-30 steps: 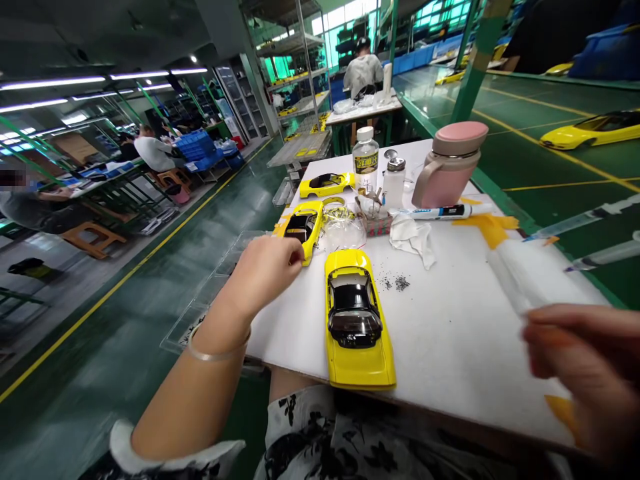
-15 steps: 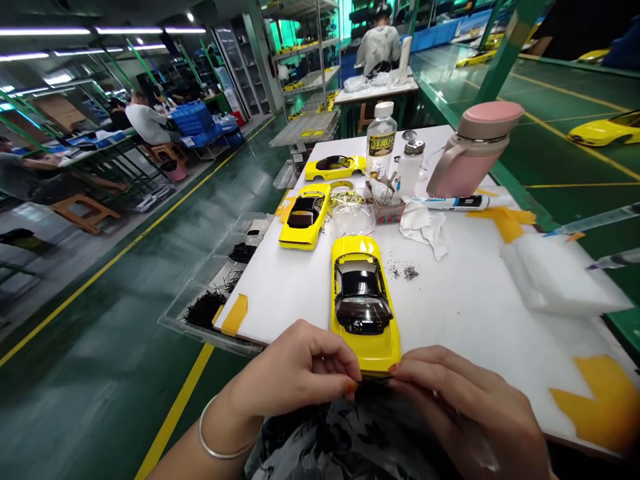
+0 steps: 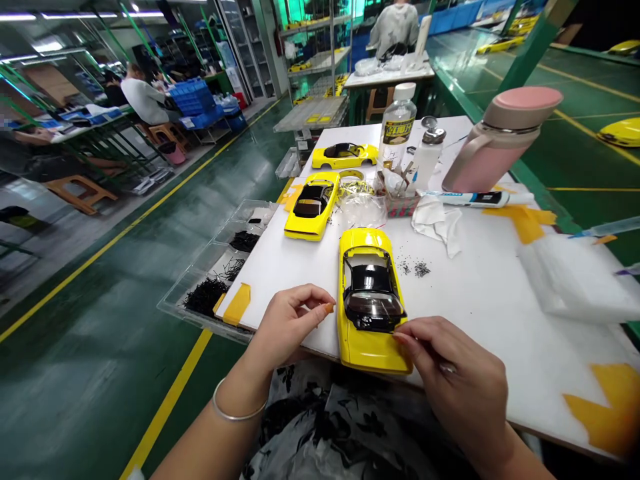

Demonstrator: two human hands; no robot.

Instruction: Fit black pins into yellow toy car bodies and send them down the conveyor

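A yellow model car body point(image 3: 373, 352) with a black roof point(image 3: 367, 274) lies on the white tabletop near its front edge. A clear window piece with a black border point(image 3: 375, 305) sits in it towards me, its right corner looking raised. My right hand point(image 3: 450, 370) is closed in a pinch at that corner, the fingertips over the yellow body; what they grip is hidden. Beside the body's left side my left hand point(image 3: 293, 320) has thumb and forefinger pressed together, apart from the car. Anything between them is too small to make out.
Two more yellow car bodies point(image 3: 311, 207) point(image 3: 345, 155) are further back. Behind are a labelled bottle point(image 3: 397, 130), a dispenser bottle point(image 3: 429, 157), a pink flask point(image 3: 503, 143), a glue tube point(image 3: 475, 199) and tissue point(image 3: 436, 223). Small black bits point(image 3: 421, 269) lie right; a tray of black parts point(image 3: 175, 293) left.
Both hands have moved up from the car's near end: the left to beside its left side, the right to the window's right corner. The view has shifted slightly.
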